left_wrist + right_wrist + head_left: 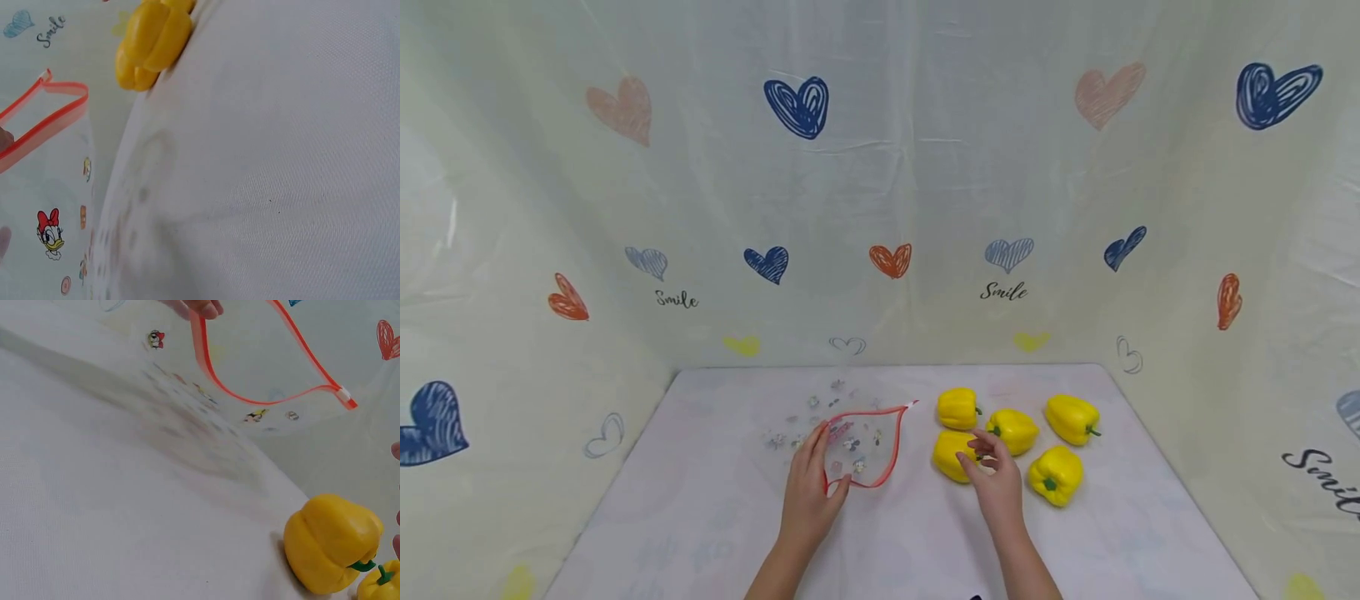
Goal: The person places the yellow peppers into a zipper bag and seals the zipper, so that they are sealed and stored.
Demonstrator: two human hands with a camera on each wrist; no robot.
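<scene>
red-rimmed plastic bag gapes to the right of the left hand, whose thumb and fingers pinch its edge. the right hand is spread, fingers curved, beside the nearest yellow pepper, just left of that grasp; contact cannot be told. four other peppers lie beyond and right. taking up a pepper appears the step in hand; the next move likely calls for right fingers around it.

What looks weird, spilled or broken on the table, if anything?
Nothing really stands out. The five yellow peppers sit on the table with no splits or spills that I can see. The clear bag gapes open at its red edge, but the left hand grips it there.
</scene>
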